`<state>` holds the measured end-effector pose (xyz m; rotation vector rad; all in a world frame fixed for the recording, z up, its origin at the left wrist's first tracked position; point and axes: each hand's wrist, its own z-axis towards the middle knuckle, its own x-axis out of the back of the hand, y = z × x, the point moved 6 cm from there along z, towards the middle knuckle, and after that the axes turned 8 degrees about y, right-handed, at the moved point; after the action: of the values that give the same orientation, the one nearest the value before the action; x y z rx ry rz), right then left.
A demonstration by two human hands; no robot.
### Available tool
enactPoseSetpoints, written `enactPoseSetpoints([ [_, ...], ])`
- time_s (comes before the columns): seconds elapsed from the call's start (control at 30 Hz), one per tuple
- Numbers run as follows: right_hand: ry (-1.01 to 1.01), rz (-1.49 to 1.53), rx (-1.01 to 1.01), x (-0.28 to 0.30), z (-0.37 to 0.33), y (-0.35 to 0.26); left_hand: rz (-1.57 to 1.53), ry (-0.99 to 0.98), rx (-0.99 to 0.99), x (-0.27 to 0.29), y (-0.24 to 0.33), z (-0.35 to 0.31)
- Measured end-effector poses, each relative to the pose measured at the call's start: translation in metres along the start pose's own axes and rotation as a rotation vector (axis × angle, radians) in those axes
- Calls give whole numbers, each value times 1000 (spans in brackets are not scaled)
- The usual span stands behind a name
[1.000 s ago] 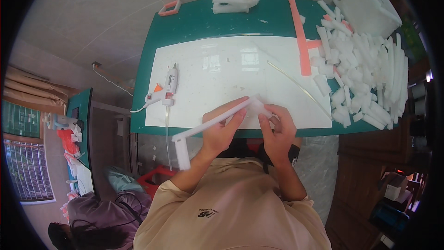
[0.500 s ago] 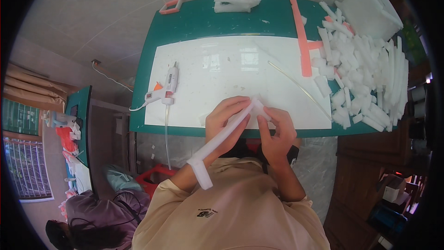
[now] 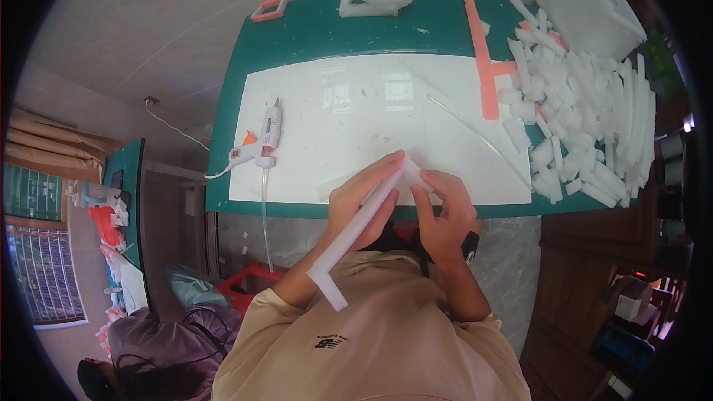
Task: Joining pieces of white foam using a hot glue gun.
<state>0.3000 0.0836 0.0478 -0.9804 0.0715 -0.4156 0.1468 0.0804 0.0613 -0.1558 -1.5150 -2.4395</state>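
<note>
A long white foam strip [image 3: 350,236] runs slantwise over my left forearm, with a short foam piece joined at an angle at each end. My left hand [image 3: 349,200] is closed round the far part of the long strip, its fingertips at the upper corner. At that same corner my right hand [image 3: 447,215] pinches the short end piece [image 3: 417,169] between thumb and fingers. The lower short piece [image 3: 330,293] hangs free over my shirt. Both hands are just above the near edge of the white board [image 3: 312,119].
On the green table [image 3: 238,104], a white glue gun [image 3: 269,137] lies left, its clear stick past the edge. A glue stick [image 3: 475,137], pink foam strip [image 3: 484,59] and white foam pile [image 3: 572,115] lie right. A person [image 3: 160,349] sits at lower left.
The foam piece has turned a little in my hands, and its lower short end has swung slightly down and right. Both hands keep their hold at the upper corner.
</note>
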Motion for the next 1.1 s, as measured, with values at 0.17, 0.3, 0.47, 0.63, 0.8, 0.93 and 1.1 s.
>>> enactPoseSetpoints([
  [0.17, -5, -2, 6, 1, 0, -1, 9, 16, -9, -1, 0, -1],
  [0.3, -10, 0, 30, 1, 0, -1, 15, -2, -20, -2, -1, -2],
  [0.47, -2, 4, 49, 1, 0, -3, 24, 6, -34, -2, -1, -4],
  [0.63, 5, 6, 61, 0, -1, -6, 47, 15, -73, -4, 0, -5],
  [0.8, 17, 12, 56, 0, -3, -3, 30, 2, -43, -4, -1, -7],
  [0.93, 26, 14, 51, 0, -4, -2, 30, 5, -56, -5, -1, -7],
  [1.1, 31, 13, 64, 1, -2, -4, 43, 7, -44, -6, -1, -8],
])
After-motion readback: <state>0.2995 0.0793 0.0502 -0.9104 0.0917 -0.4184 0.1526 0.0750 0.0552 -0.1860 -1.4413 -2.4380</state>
